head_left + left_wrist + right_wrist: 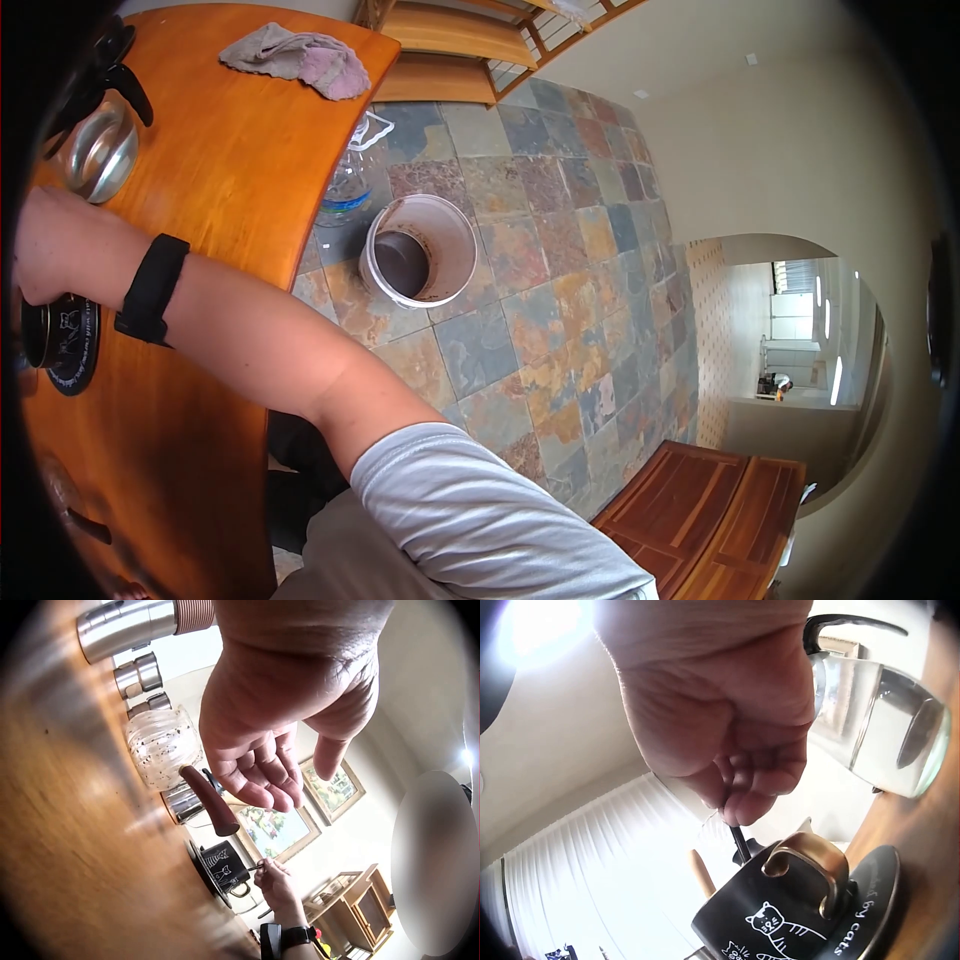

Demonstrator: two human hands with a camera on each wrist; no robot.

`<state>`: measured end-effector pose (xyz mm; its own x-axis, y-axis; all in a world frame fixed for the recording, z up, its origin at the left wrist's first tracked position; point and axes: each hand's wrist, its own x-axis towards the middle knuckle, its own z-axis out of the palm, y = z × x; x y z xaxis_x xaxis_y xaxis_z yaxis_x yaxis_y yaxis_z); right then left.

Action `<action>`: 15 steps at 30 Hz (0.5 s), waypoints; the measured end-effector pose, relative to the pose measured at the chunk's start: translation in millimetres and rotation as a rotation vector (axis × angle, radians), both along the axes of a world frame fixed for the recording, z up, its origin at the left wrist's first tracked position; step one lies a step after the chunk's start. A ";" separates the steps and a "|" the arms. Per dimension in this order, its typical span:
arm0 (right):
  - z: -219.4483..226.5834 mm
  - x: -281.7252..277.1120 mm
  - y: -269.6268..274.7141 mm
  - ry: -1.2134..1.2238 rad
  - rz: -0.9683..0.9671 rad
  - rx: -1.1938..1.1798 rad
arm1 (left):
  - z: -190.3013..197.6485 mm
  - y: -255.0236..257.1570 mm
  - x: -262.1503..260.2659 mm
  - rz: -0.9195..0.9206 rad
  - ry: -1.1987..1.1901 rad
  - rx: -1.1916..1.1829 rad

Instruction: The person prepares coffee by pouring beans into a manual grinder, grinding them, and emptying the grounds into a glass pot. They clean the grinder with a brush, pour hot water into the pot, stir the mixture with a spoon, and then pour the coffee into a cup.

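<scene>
Right wrist view: right grip (735,776) pinches a thin stirrer (739,841) just above the black cup (780,915).

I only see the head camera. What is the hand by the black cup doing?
Observer: The right hand pinches a thin dark stick that reaches down to the cup.
Operator: Is there a picture on the cup?
Observer: Yes, a white cat, and its handle is gold.
Operator: Where's the other hand?
Observer: The left hand hangs open, holding nothing, near a speckled glass jar.
</scene>
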<state>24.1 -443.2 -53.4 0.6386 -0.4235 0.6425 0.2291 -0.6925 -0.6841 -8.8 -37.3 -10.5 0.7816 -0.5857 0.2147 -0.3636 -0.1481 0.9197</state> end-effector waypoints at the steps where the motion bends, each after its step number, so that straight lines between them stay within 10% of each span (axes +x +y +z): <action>1: 0.0 0.3 0.6 -0.005 0.001 -0.003 | 3.0 -3.4 -3.0 0.028 0.112 -0.052; 15: 8.1 -4.8 -2.4 0.163 0.012 0.004 | -4.8 4.5 2.2 0.081 0.079 0.030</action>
<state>19.3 -445.7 -45.3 0.7396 -0.4174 0.5280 0.1232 -0.6873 -0.7158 -6.6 -32.8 -15.3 0.8403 -0.5254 0.1339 -0.2760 -0.2019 0.9397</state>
